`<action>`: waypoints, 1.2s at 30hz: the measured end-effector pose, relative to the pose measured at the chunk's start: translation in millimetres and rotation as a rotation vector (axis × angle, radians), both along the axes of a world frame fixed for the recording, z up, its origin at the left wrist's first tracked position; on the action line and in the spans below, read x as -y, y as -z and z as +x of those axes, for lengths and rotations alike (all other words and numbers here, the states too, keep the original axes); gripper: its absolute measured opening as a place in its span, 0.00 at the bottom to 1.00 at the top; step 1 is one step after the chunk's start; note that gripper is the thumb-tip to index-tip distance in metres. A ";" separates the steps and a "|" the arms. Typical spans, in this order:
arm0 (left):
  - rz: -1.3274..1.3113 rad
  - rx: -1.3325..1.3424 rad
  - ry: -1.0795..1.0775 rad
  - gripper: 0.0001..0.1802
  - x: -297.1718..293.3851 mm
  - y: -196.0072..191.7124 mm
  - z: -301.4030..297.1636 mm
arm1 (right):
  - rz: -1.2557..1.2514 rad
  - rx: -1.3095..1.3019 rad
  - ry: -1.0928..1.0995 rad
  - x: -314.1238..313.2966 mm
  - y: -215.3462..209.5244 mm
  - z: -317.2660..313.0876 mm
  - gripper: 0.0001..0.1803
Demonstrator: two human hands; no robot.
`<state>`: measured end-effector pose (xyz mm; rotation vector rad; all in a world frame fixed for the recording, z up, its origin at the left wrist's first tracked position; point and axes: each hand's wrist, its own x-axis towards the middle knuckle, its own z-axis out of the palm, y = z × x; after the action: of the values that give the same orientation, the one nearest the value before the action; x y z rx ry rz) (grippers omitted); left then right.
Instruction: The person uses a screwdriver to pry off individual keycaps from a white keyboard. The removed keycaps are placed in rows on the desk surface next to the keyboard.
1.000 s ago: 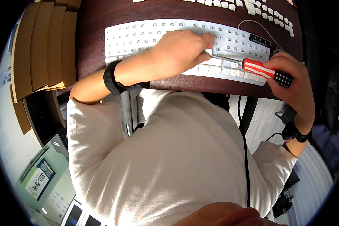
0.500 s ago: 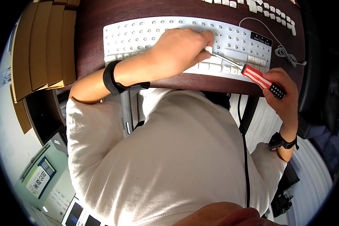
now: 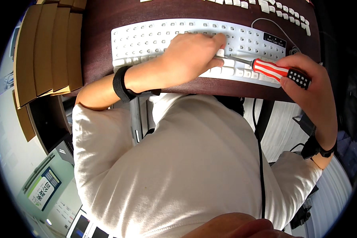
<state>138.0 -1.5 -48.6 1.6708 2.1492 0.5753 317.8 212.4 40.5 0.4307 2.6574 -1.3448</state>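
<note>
White keyboard (image 3: 154,39): lies flat on a dark brown desk (image 3: 99,47), long side toward the person; most upper-row keycaps are off, bare switch posts showing, while keycaps remain along its near edge.

Left hand (image 3: 190,55): rests palm-down on the keyboard's middle, fingers curled and pressing on the keys beside the tool's tip; it grasps nothing visible. A black wristband (image 3: 121,83) sits on its wrist.

Screwdriver (image 3: 265,67): red-and-white striped handle with a dark starred end, metal shaft lying low over the keyboard's near right rows, tip hidden under the left hand's fingers.

Right hand (image 3: 309,87): off the keyboard's right near corner, clenched on the screwdriver handle.

Loose white keycaps (image 3: 265,6): in a row beyond the keyboard's far edge.

Cardboard pieces (image 3: 47,47): stacked left of the keyboard.
</note>
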 end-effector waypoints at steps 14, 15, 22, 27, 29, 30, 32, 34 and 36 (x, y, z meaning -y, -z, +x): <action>0.005 0.023 -0.016 0.17 -2.5 4.4 -1.6 | 0.072 -0.191 -0.242 -27.6 31.8 25.7 0.22; 0.011 0.028 -0.020 0.17 -2.1 5.0 -1.7 | 0.066 -0.204 -0.253 -30.7 34.7 25.7 0.22; -0.004 0.016 -0.015 0.17 -1.5 2.4 -1.9 | -0.093 -0.173 -0.242 -53.5 59.6 27.3 0.21; -0.002 0.018 -0.013 0.18 -2.1 2.2 -1.7 | -0.242 -0.105 -0.107 -52.9 85.5 44.6 0.21; 0.003 0.011 -0.023 0.18 -0.6 2.9 0.3 | -0.277 -0.131 -0.071 -49.0 96.2 50.5 0.21; 0.005 0.008 -0.027 0.18 0.2 3.5 1.2 | -0.285 -0.139 -0.059 -48.1 100.7 52.4 0.21; 0.020 0.003 -0.021 0.17 0.4 3.9 0.5 | -0.296 -0.154 -0.022 -45.7 105.1 56.4 0.21; 0.037 -0.009 -0.018 0.17 0.4 4.2 0.6 | -0.285 -0.174 -0.031 -44.9 109.4 57.5 0.21; 0.056 -0.028 -0.018 0.16 0.1 5.1 1.4 | -0.260 -0.203 -0.056 -46.4 110.4 55.6 0.21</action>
<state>139.4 -1.6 -53.7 1.6996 2.1891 0.6269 373.4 258.8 -70.0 0.1963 2.5700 -1.7713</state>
